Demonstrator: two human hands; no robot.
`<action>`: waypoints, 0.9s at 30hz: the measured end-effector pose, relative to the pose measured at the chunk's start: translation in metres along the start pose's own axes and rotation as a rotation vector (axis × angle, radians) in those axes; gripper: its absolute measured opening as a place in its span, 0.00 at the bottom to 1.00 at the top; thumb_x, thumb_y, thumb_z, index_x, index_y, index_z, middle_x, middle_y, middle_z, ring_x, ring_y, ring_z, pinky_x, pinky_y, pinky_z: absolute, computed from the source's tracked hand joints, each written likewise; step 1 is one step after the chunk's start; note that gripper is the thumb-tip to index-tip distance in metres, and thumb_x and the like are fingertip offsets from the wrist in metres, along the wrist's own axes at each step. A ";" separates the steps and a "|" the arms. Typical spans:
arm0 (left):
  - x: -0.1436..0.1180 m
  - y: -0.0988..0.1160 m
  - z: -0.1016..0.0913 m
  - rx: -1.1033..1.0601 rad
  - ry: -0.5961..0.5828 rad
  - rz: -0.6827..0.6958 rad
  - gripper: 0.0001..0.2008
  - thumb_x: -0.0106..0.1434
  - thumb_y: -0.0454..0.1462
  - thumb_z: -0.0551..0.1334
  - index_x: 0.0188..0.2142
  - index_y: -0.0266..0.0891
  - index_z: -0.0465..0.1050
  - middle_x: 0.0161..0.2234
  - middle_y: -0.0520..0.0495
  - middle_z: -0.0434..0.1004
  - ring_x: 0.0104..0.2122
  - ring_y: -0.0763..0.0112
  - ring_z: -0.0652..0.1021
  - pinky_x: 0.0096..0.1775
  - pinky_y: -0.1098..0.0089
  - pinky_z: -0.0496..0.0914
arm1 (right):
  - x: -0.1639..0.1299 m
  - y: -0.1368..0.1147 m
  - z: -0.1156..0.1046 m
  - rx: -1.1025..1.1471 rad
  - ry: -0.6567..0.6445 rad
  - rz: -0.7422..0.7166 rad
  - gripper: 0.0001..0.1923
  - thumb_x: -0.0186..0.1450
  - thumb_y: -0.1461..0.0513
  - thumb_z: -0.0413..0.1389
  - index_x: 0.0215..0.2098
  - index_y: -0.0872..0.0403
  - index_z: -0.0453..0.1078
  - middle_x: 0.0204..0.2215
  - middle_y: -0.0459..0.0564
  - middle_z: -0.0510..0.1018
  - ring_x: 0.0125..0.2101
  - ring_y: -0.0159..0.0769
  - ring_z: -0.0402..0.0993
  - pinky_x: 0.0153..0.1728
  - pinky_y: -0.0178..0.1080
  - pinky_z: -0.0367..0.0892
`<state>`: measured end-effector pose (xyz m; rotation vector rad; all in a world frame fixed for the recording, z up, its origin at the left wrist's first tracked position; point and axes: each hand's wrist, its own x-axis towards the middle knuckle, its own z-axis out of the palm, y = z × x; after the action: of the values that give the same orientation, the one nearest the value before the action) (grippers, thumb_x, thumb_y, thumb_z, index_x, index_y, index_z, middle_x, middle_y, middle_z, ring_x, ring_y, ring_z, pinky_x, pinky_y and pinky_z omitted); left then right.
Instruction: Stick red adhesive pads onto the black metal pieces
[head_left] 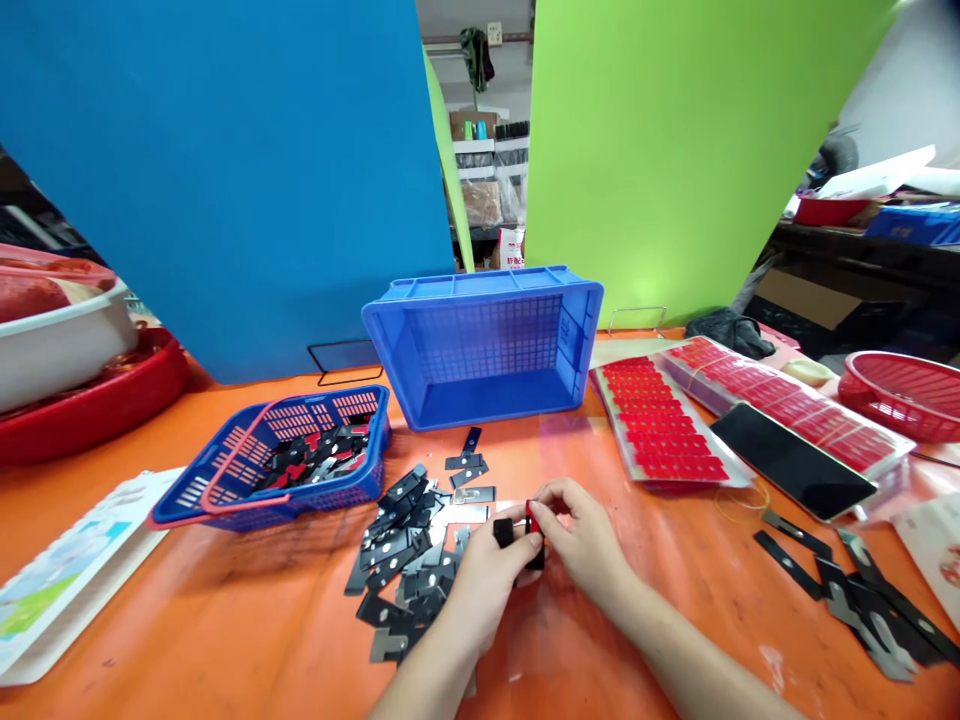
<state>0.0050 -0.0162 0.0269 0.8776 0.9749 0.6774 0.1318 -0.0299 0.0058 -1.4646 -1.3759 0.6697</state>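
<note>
My left hand (491, 560) is closed on a small black flat piece (504, 532), with more of the black part showing below the thumb. Thumb and fingers of my right hand (581, 535) pinch a small red piece (532, 516) against the black part. Both hands meet over the orange table. Just left of them lies a loose pile of black and silver flat metal pieces (405, 545). Several more such pieces (469, 462) lie behind my hands. My fingers partly cover the held parts, so their full shape is hidden.
A blue basket (315, 490) with a pink handle holds black and red pieces. Behind stands a blue crate (484, 405) on its side. At right are sheets of red pieces (667, 430), a phone (791, 460), larger metal strips (862, 590) and a red basket (900, 400).
</note>
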 end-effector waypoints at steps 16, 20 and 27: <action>-0.007 0.009 0.011 0.007 0.091 -0.003 0.18 0.46 0.37 0.63 0.39 0.39 0.72 0.27 0.50 0.72 0.28 0.71 0.70 0.29 0.72 0.64 | -0.001 -0.001 0.000 -0.019 -0.022 0.007 0.05 0.60 0.61 0.49 0.27 0.52 0.63 0.26 0.45 0.71 0.29 0.33 0.69 0.31 0.36 0.64; -0.008 0.009 0.012 -0.026 0.089 0.020 0.18 0.47 0.37 0.63 0.40 0.38 0.70 0.28 0.48 0.73 0.31 0.68 0.72 0.32 0.70 0.65 | -0.003 0.004 0.007 0.074 -0.029 0.077 0.07 0.58 0.60 0.50 0.36 0.51 0.60 0.29 0.46 0.70 0.29 0.33 0.69 0.27 0.34 0.65; -0.007 0.007 0.011 0.050 0.044 -0.005 0.18 0.47 0.34 0.62 0.41 0.38 0.70 0.25 0.52 0.69 0.29 0.73 0.70 0.32 0.71 0.66 | 0.008 0.010 0.001 0.296 -0.171 0.199 0.10 0.57 0.55 0.53 0.25 0.55 0.64 0.19 0.42 0.66 0.22 0.29 0.64 0.24 0.32 0.61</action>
<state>0.0109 -0.0222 0.0390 0.9072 1.0369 0.6731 0.1362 -0.0209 -0.0018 -1.3379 -1.2051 1.0986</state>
